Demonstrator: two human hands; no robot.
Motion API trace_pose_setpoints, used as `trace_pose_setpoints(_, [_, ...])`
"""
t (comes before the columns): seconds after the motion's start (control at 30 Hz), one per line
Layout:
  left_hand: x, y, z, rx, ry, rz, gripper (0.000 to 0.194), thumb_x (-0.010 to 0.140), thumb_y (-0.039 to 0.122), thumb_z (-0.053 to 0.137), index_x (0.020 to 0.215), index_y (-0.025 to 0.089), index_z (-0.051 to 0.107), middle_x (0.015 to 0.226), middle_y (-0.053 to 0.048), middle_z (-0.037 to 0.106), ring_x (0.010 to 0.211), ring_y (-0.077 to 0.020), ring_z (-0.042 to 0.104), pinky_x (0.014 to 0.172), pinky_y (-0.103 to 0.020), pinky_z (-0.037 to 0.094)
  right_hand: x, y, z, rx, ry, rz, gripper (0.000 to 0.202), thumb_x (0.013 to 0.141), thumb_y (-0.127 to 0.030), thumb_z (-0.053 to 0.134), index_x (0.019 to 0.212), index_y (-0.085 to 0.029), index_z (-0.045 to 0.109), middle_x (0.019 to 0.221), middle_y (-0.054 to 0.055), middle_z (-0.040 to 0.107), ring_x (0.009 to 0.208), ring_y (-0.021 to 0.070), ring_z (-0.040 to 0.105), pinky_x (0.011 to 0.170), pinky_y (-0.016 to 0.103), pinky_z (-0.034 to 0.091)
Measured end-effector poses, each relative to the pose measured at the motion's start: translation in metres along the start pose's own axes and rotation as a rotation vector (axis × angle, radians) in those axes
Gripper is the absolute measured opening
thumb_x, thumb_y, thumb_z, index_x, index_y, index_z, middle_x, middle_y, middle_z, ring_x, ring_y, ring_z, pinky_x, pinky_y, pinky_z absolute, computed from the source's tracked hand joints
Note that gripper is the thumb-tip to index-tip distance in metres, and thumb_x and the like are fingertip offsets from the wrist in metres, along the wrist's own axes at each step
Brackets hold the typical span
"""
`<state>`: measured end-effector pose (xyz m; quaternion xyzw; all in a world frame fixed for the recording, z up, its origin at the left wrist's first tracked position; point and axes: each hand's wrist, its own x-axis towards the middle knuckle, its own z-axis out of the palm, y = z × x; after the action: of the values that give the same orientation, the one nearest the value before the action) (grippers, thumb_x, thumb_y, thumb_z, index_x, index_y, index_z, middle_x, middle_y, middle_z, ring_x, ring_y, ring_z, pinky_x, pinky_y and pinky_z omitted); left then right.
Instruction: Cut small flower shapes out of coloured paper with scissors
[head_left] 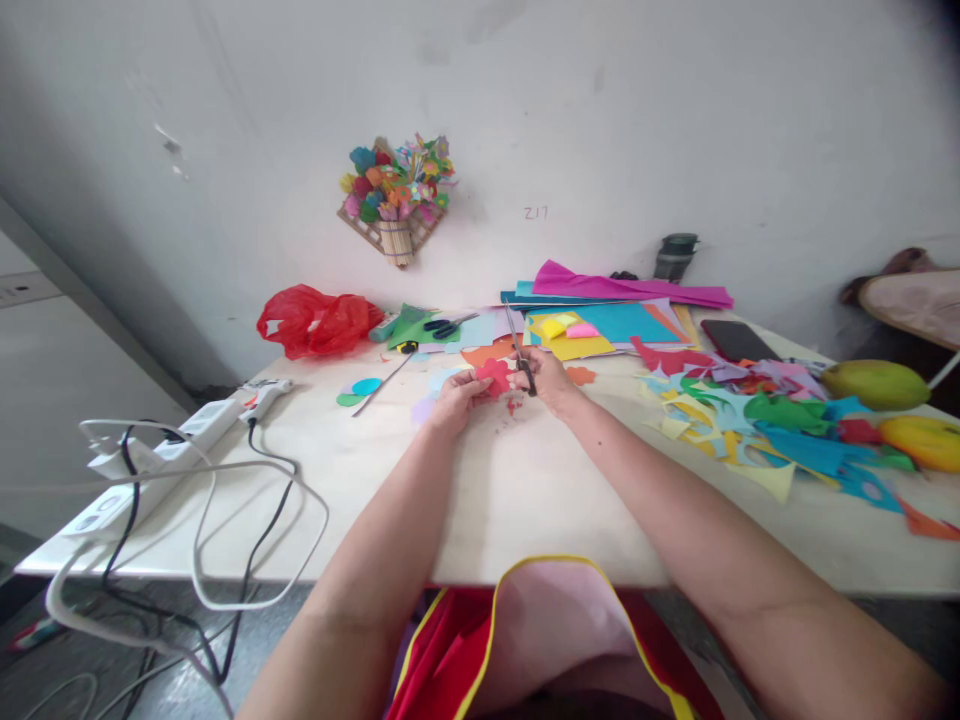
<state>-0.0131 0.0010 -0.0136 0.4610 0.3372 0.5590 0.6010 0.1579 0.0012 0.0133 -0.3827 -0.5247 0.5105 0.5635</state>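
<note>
Clamping red scalloped paper-like flower [493, 376]: left hand [457, 398]; right hand [549, 380], beside it, grips black-handled metal scissors [517, 345]. Flower looks mostly cut; red snippets [513, 406] below it; remainder unclear.

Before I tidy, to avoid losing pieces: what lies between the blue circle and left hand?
In the head view: a thin strip beside the blue circle, then pale blue and lavender paper near the left hand.

The person wears a bright red cloth garment [456, 640] with narrow yellow edging [490, 640], which arches around a pale pinkish-white cloth panel [556, 622] and also trims the outer left side. The left hand [459, 397], right hand [547, 378], left forearm [397, 520] and right forearm [660, 490] are bare; a small round mark [600, 443] dots the right forearm.
</note>
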Motion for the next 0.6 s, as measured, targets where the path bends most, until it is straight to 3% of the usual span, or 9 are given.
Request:
trace_pose_setpoints(0.17, [-0.001,0.002,0.000,-0.025,0.018,0.014,0.031,0.054,0.026,0.085,0.066,0.016,0.059,0.068,-0.002,0.069,0.063,-0.0158,0.067,0.067,-0.031,0.056,-0.002,-0.003,-0.003,-0.030,-0.038,0.021,0.040,0.053,-0.023,0.087,0.084,-0.019,0.061,0.055,-0.006,0.060,0.046,0.0119,0.058,0.045,0.021,0.042])
trace_pose_setpoints(0.27, [-0.002,0.004,0.001,-0.025,0.002,0.012,0.031,0.052,0.026,0.085,0.065,0.015,0.060,0.068,-0.003,0.069,0.063,-0.0166,0.067,0.067,-0.032,0.056,-0.002,-0.008,-0.008,-0.021,-0.003,0.035,0.044,0.055,-0.029,0.088,0.087,-0.019,0.060,0.056,-0.005,0.061,0.045,0.0124,0.059,0.038,0.018,0.032])
trace_pose_setpoints(0.47, [-0.003,0.005,0.001,-0.007,-0.036,-0.002,0.030,0.052,0.026,0.085,0.064,0.016,0.059,0.064,-0.002,0.068,0.062,-0.0158,0.065,0.069,-0.032,0.055,-0.002,-0.011,-0.013,0.011,-0.047,0.057,0.040,0.070,-0.049,0.081,0.082,-0.018,0.059,0.057,0.002,0.065,0.041,0.0106,0.056,0.032,0.017,0.019])
trace_pose_setpoints(0.6, [-0.003,0.004,0.000,0.011,-0.053,-0.013,0.029,0.052,0.026,0.085,0.066,0.015,0.061,0.065,-0.002,0.068,0.060,-0.0146,0.064,0.067,-0.030,0.054,-0.002,-0.012,-0.011,-0.006,-0.063,0.107,0.035,0.068,-0.039,0.085,0.081,-0.017,0.061,0.055,0.000,0.063,0.040,0.0078,0.050,0.033,0.017,0.022])
